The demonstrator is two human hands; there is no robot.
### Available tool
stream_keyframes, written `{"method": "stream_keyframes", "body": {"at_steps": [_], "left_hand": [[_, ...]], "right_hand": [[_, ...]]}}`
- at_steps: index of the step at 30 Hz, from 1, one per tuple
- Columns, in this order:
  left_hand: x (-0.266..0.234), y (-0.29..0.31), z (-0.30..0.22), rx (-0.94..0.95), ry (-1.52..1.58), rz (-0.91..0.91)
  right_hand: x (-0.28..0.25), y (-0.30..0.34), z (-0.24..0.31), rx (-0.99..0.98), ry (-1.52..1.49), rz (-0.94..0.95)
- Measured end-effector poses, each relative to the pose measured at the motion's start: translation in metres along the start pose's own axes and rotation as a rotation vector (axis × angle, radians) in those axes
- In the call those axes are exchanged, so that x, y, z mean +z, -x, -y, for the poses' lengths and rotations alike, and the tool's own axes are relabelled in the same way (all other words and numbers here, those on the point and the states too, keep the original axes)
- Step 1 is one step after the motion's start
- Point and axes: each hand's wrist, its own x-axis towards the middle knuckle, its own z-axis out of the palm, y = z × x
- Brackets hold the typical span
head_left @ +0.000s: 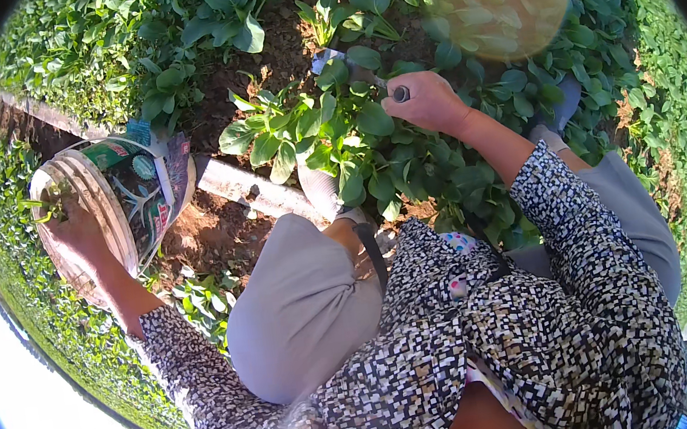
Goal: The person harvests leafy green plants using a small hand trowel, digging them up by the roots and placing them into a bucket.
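My left hand (76, 234) is at the mouth of a printed plastic bucket (108, 200) on the left, which appears tilted by the fisheye. Small uprooted weeds (56, 202), with soil on them, show at the fingers, which seem curled round them. My right hand (426, 103) is wrapped round the dark handle of a small hand trowel (400, 93). The trowel's metal blade (326, 60) points left among the leafy green plants (332, 121), close to the bare soil. Leaves cover part of the shaft, so I cannot tell whether the blade touches the ground.
A pale concrete edging (228, 180) runs between the bucket and my left foot (319, 187). Brown soil (204, 231) lies below the bucket. Leafy rows (581, 57) crowd round my legs, and a dark shoe (567, 97) stands at the right.
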Motion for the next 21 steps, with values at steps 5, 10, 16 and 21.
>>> {"method": "stream_keyframes", "body": {"at_steps": [5, 10, 16, 21], "left_hand": [[-0.035, -0.015, -0.065, -0.258, 0.675, 0.038], [-0.013, -0.006, -0.068, -0.243, 0.363, -0.288], [0.026, 0.074, -0.225, 0.258, 1.094, 0.487], [0.122, 0.145, -0.252, 0.821, 0.421, 1.059]], "right_hand": [[-0.005, 0.003, 0.001, -0.037, -0.003, -0.018], [0.001, 0.01, -0.004, -0.037, -0.012, -0.023], [0.006, -0.008, 0.022, -0.001, -0.013, 0.057], [0.014, -0.021, 0.057, -0.055, 0.181, 0.323]]}}
